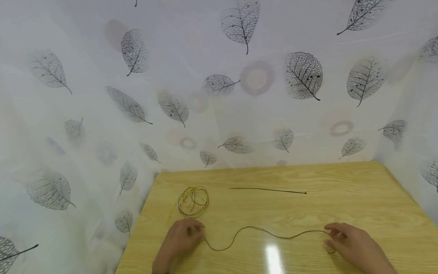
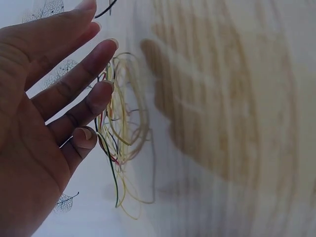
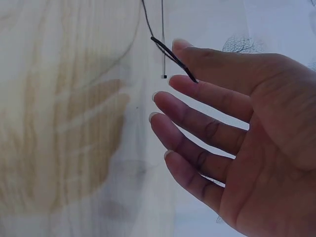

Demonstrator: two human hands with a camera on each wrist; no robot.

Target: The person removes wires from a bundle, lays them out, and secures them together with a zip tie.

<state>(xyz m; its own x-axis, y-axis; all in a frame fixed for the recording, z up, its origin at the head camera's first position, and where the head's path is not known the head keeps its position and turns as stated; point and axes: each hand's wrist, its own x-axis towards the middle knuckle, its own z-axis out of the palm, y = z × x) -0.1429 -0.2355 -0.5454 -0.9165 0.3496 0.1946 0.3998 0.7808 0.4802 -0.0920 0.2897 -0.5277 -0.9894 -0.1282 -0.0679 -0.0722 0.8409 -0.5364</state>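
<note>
A thin dark cord (image 1: 253,227) runs in a loose wave between the two hands, low over the wooden table. My left hand (image 1: 183,238) pinches its left end between thumb and forefinger; in the left wrist view the other fingers (image 2: 74,84) are spread and slightly bent. At the opposite end my right hand (image 1: 354,243) pinches the cord, and a short tail hangs below the fingers. The right wrist view has the black cord end (image 3: 173,59) between thumb and forefinger. Just beyond the left hand lies a loose coil of thin strands (image 1: 193,201), yellow, brown, red and green.
A straight, thin dark strip with a small square head (image 1: 268,189), like a cable tie, lies farther back on the wooden table (image 1: 342,190). Pale sheeting with a leaf print (image 1: 212,125) encloses the table at the back and sides. Light glares off the tabletop near the front.
</note>
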